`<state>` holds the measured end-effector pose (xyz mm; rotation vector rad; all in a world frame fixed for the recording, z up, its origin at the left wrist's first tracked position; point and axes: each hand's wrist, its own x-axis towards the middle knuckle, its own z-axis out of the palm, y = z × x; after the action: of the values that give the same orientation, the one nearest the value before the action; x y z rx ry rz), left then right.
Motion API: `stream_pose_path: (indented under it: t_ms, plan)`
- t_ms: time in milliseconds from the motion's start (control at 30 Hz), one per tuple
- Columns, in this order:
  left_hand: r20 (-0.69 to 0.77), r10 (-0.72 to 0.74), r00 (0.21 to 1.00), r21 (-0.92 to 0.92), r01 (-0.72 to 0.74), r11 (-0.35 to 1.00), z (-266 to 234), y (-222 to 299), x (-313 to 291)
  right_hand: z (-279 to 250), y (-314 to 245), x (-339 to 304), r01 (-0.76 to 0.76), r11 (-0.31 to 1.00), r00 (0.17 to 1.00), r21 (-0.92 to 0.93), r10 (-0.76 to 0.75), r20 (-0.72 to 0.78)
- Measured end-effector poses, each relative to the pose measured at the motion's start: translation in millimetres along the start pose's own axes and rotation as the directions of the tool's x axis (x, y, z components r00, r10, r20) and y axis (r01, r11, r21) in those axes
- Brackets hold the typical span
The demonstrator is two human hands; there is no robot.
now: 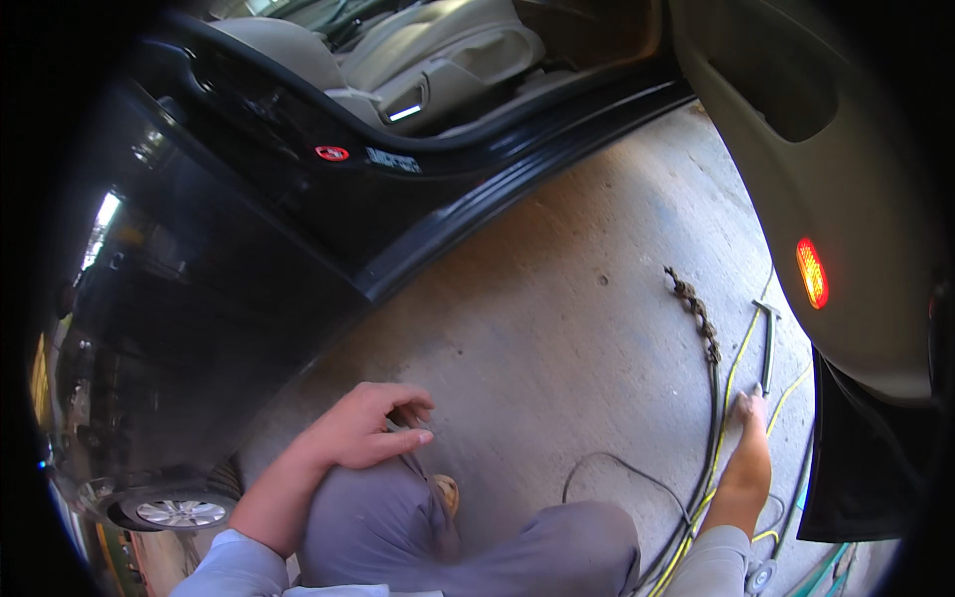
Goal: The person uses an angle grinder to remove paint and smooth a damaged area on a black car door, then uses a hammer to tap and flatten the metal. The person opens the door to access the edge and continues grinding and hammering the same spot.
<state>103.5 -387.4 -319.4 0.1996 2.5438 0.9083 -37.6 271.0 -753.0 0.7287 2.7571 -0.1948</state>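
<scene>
My right hand [753, 408] reaches out to the right over the concrete floor. Its fingers are closed at the lower end of a dark, thin-handled hammer [769, 348], whose narrow crosswise head points away from me. My left hand [383, 423] hangs loosely over my left knee with nothing in it; the fingers are gently curled, and a gap shows between them and the thumb. Left of my right hand lies a rusty chain [696, 318], joined to a dark cable or hose [713, 428]. A yellow cord [733, 383] runs close beside my right hand.
A dark car [249, 229] stands ahead and left, its doorway uncovering a light seat [448, 60]. The opened door [856, 199], with a lit red lamp [812, 273], overhangs the right side. A thin loose cable [617, 458] curves near my right knee.
</scene>
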Motion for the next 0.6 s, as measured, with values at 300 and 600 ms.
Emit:
stream_pose_path:
  t_ms: [300, 600]
  plan:
    - [0.039, -0.048, 0.998, -0.044, 0.049, 0.998, 2.1, -5.6, 8.2, -19.1, 1.0, 15.3, -0.015, 0.984, 0.999, 0.176, 0.022, -0.038]
    - [0.095, 0.090, 0.991, 0.027, -0.093, 0.995, 28.7, -19.0, 38.8, 21.2, -15.2, -14.1, 0.245, 0.897, 0.887, 0.367, -0.055, -0.459]
